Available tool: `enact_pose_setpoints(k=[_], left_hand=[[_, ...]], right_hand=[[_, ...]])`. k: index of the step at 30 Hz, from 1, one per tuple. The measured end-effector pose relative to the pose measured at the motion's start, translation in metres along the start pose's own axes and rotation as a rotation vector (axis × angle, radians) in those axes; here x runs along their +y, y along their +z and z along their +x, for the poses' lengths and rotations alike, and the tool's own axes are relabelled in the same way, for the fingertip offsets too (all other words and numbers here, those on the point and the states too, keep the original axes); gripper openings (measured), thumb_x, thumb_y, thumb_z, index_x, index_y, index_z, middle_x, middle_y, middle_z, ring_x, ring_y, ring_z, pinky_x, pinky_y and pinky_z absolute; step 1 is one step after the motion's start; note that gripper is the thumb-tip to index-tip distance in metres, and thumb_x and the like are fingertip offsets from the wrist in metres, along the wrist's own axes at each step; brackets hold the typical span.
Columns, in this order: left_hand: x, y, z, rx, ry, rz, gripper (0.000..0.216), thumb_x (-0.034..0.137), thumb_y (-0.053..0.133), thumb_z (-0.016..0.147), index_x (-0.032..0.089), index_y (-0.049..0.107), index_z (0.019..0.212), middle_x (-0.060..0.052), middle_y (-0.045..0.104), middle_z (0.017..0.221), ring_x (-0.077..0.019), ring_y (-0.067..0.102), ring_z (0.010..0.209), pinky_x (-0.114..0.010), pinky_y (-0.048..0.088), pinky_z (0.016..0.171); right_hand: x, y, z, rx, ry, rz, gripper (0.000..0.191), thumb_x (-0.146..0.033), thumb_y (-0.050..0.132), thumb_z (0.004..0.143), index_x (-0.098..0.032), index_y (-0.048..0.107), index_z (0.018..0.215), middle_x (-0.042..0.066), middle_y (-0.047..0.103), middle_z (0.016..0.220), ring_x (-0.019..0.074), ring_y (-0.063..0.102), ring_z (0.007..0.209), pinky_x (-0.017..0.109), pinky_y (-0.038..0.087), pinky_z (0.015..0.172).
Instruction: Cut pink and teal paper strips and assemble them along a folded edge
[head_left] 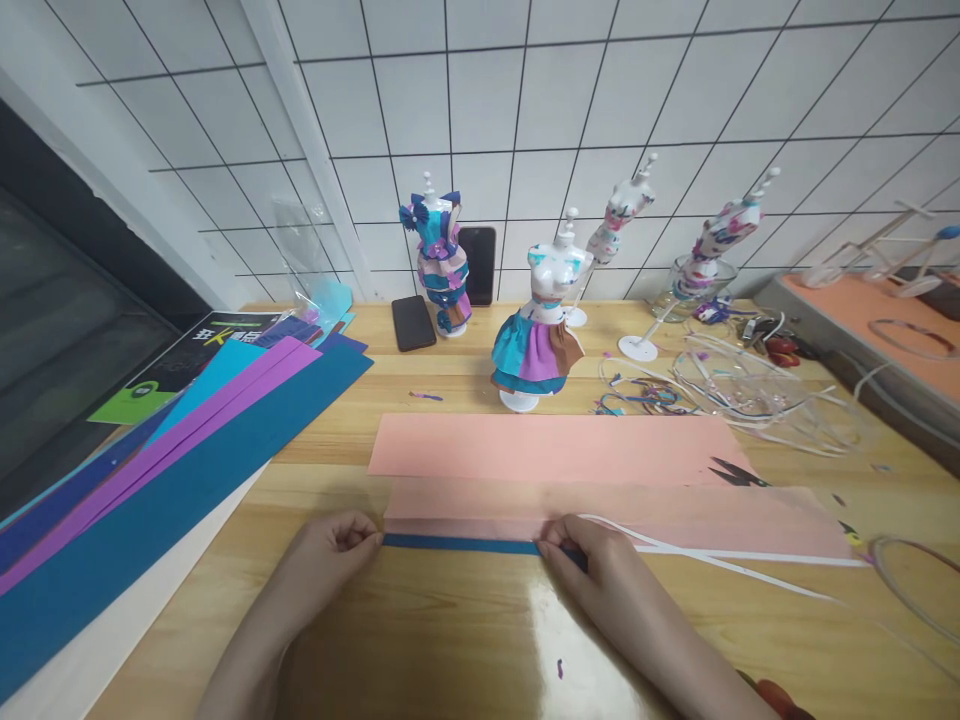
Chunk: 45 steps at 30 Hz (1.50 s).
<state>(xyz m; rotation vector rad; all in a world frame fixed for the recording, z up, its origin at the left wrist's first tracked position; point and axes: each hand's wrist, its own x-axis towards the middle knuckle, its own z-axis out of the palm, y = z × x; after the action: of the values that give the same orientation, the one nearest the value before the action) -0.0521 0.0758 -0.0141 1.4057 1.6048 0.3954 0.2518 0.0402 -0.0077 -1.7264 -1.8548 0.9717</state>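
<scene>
A long pink strip of paper or thin foam lies across the table in front of me, with a narrow blue strip along the left part of its near edge. My left hand pinches the left end of that blue edge. Farther right, my right hand has thumb and finger closed on the same edge, where the blue meets a white band. A loose thin white ribbon trails rightward from beside the right hand. Behind lies a second pink strip, with the blades of black scissors resting on it.
Small dress-form figures stand at the back, one in a colourful skirt and one fully dressed. Coloured sheets are stacked at left. A black phone lies behind; tangled white strips and an orange-topped box sit right.
</scene>
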Motion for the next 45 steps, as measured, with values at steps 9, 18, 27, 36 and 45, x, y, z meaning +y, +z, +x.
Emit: enact_pose_setpoints(k=[9,18,27,36,45], left_hand=[[0.0008,0.0002,-0.0025,0.004,0.005,-0.013,0.025,0.040,0.054,0.070,0.016,0.054,0.064,0.003,0.046,0.060,-0.0120,0.039,0.057,-0.023,0.025,0.053],[-0.0021,-0.0002,-0.0007,-0.006,0.000,0.011,0.027,0.043,0.052,0.072,0.017,0.054,0.065,0.003,0.047,0.061,-0.0121,0.040,0.057,-0.023,0.025,0.053],[0.0016,0.0000,0.0001,0.003,-0.002,0.008,0.026,0.042,0.052,0.071,0.017,0.055,0.065,0.002,0.048,0.061,-0.0128,0.042,0.058,-0.023,0.026,0.054],[0.0002,0.0000,-0.0009,0.019,-0.019,-0.018,0.023,0.040,0.056,0.069,0.017,0.055,0.063,0.004,0.046,0.057,-0.0105,0.038,0.052,-0.022,0.024,0.049],[0.0047,-0.0004,-0.0020,0.046,-0.062,-0.044,0.028,0.043,0.059,0.064,0.018,0.048,0.061,0.006,0.041,0.052,-0.0083,0.033,0.045,-0.020,0.022,0.043]], right_hand=[[-0.0022,-0.0017,-0.0006,-0.007,0.006,-0.002,0.018,-0.024,0.043,0.085,-0.020,0.055,0.072,0.000,0.060,0.070,0.0161,0.055,0.067,0.026,0.039,0.062],[-0.0025,-0.0013,0.0006,-0.001,0.008,-0.022,0.018,-0.024,0.043,0.085,-0.020,0.054,0.071,0.000,0.058,0.067,0.0161,0.054,0.065,0.026,0.038,0.062],[-0.0017,0.0002,0.0017,0.030,-0.002,-0.040,0.017,-0.021,0.043,0.083,-0.020,0.054,0.070,0.001,0.060,0.067,0.0163,0.056,0.064,0.026,0.039,0.060],[-0.0018,0.0020,0.0028,0.056,0.004,-0.077,0.018,-0.020,0.043,0.082,-0.021,0.053,0.067,0.001,0.060,0.065,0.0167,0.056,0.063,0.025,0.038,0.058],[-0.0021,0.0017,0.0043,0.034,0.015,-0.068,0.019,-0.021,0.042,0.082,-0.020,0.054,0.067,0.001,0.059,0.065,0.0163,0.056,0.062,0.026,0.039,0.059]])
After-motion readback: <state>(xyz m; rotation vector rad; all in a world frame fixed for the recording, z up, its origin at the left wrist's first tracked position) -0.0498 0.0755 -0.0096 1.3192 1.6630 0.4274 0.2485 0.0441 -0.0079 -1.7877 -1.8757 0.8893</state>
